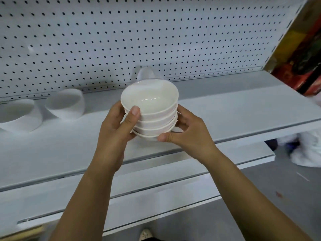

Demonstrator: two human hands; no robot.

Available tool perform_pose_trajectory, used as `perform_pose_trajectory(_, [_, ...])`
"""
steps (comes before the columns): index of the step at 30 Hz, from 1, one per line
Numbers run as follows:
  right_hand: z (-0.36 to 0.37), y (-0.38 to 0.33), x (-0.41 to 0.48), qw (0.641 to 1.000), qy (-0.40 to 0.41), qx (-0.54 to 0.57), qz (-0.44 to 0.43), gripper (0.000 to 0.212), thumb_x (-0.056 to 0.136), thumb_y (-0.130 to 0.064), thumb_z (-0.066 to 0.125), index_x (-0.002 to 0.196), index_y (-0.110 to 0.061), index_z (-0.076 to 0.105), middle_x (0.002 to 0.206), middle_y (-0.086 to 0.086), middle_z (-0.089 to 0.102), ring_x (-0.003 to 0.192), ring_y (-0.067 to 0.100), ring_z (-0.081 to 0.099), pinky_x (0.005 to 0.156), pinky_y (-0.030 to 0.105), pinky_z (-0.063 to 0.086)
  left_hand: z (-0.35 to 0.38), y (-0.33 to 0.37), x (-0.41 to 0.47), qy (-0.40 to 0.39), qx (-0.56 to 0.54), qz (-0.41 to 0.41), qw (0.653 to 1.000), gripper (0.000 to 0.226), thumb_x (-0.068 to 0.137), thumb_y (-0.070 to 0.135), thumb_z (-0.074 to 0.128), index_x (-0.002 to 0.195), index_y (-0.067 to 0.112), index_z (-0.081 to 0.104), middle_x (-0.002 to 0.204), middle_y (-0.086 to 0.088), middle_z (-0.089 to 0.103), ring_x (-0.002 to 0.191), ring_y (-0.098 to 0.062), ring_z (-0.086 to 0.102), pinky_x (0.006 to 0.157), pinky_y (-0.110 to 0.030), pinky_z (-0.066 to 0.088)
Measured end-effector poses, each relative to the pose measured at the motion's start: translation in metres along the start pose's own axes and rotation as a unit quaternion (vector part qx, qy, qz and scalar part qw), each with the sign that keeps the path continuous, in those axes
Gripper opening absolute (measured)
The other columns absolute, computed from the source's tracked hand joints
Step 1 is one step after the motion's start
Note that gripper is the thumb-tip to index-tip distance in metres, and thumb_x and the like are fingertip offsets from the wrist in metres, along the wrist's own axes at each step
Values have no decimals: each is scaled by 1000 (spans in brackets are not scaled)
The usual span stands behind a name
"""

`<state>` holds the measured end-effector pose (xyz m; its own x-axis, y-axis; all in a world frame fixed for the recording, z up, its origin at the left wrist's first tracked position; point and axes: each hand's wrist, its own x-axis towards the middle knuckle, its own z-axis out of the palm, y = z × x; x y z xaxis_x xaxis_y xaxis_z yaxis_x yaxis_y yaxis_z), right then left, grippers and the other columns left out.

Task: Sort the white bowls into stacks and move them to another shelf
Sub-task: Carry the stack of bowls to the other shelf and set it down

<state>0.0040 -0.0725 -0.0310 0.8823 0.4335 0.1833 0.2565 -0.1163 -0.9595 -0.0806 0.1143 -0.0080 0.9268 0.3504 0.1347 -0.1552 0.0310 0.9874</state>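
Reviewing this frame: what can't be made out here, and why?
Head view:
- stack of bowls: the left hand and right hand cover its base, so whether it rests on the shelf or is lifted is unclear; the exact count too.
- pale object behind the stack: lower part hidden by the top bowl.
- leftmost white container: blurred, cut by the left edge.
- colourful thing, top right: blurred, cut by the edge.

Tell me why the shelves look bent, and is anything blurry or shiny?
Head view: the wide lens bows the shelf, blur smears the white containers at left and the clutter at right, and a glare streak lies inside the top bowl of the stack.
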Motion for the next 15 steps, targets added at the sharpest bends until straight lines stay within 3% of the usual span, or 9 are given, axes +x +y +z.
perform_pose_trajectory(7, [-125,2,-76,998,61,-29,3,80,68,-12,94,138,-29,58,125,-11,72,122,14,64,101,28,54,129,0,-27,-81,-20,-11,996,44,85,57,68,126,47,60,129,28,66,119,4,64,91,-39,60])
perform_pose_trajectory(10, [-178,4,-115,995,94,-30,8,82,67,-12,94,138,-32,57,127,-13,71,124,9,63,100,19,50,186,-2,-44,-112,-27,-24,993,56,73,66,69,124,47,60,127,28,67,117,4,65,87,-38,62])
perform_pose_trajectory(15, [-262,5,-188,988,144,-46,17,90,67,-14,93,147,-21,53,134,-11,68,130,10,60,111,37,49,279,-8,-79,-167,-26,-37,985,95,56,82,78,141,47,52,135,21,63,122,-4,65,91,-46,62])
